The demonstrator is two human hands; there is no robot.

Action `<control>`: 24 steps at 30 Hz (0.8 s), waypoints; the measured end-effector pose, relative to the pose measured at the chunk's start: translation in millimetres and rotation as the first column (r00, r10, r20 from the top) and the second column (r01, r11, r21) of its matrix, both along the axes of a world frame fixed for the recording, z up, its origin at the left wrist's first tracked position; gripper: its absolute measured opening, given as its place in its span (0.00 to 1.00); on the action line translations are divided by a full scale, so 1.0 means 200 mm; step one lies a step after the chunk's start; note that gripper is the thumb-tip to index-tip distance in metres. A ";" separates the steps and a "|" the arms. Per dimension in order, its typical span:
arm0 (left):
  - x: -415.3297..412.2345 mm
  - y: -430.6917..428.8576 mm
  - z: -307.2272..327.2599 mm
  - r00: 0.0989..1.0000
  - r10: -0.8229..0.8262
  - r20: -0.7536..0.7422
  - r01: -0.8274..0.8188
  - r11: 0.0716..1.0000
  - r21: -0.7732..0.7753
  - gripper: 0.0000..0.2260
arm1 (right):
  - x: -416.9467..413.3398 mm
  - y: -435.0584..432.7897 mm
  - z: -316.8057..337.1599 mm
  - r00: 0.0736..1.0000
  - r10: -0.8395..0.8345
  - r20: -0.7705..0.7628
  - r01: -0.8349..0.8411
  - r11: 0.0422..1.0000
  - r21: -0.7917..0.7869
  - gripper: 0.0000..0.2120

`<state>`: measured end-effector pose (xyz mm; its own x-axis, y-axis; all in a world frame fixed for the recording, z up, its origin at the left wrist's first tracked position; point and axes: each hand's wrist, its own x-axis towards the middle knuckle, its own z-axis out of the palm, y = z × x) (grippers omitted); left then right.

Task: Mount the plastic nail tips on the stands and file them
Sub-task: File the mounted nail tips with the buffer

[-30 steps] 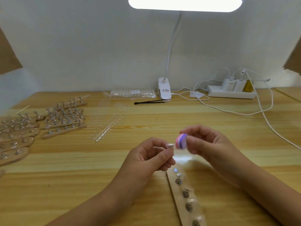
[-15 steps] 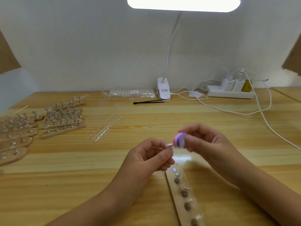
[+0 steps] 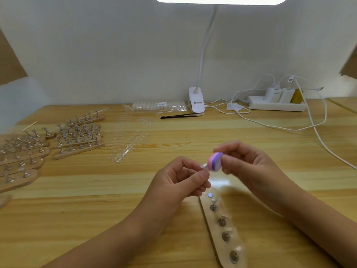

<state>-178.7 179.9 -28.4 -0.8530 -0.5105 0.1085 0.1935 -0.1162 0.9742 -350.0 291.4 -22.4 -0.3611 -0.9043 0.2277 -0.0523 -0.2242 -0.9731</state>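
Nail tip (image 3: 203, 166), clear and tiny, is pinched in the left hand (image 3: 179, 178), touching the pink-purple file block (image 3: 214, 161) the right hand (image 3: 249, 165) grips. Stand strip (image 3: 215, 235) lies just below both hands; spare stands (image 3: 77, 136) sit well left.

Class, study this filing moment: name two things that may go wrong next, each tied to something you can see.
1. The left hand pinches the small clear nail tip between fingertips only. Pressure from the file block in the right hand might flick it away.
2. The loaded stand strip lies right beneath both hands, so a dropped wrist could knock it.
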 end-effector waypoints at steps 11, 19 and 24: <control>0.01 -0.01 -0.01 0.997 -0.073 0.008 0.072 0.990 0.119 0.04 | -0.01 0.01 0.00 0.997 -0.063 0.039 0.064 0.998 -0.010 0.10; 0.01 -0.01 0.00 0.994 -0.109 0.008 0.107 0.987 0.121 0.04 | -0.02 0.02 -0.01 0.999 -0.036 0.019 0.037 0.999 -0.015 0.11; 0.01 -0.01 -0.01 0.993 -0.113 0.025 0.109 0.986 0.124 0.04 | -0.04 0.01 -0.01 0.987 -0.161 0.003 0.161 0.987 0.029 0.10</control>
<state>-176.9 178.5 -29.8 -0.9073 -0.4199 0.0235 0.1422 -0.2537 0.9568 -358.0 292.9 -24.2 -0.5036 -0.8403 0.2005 -0.0800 -0.1858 -0.9793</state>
